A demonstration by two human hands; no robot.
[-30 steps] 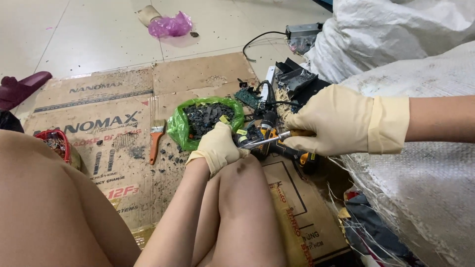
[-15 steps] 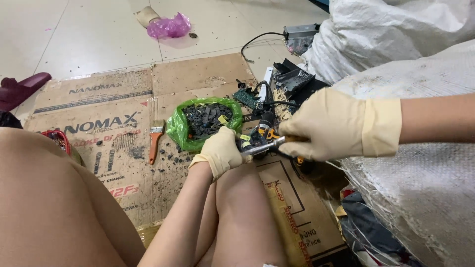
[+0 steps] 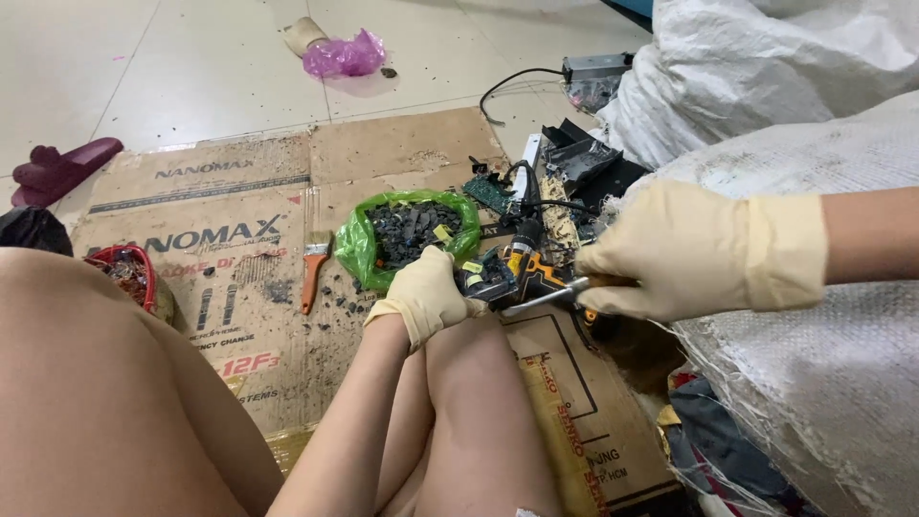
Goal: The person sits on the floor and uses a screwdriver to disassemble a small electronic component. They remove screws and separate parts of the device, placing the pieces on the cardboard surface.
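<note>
Head view showed both gloved hands over flattened cardboard [image 3: 239, 287] on the floor. Left hand [image 3: 429, 292] clenched around a small circuit board [image 3: 485, 276], pinning it just above the knee. Right hand [image 3: 689, 251] gripped the handle of a screwdriver [image 3: 546, 295], fingers wrapped tight, its metal shaft reaching the board's edge. Just beyond the board lay a green bag of dark chips [image 3: 414, 230]; an orange-handled brush [image 3: 313, 268] rested further left, well apart.
</note>
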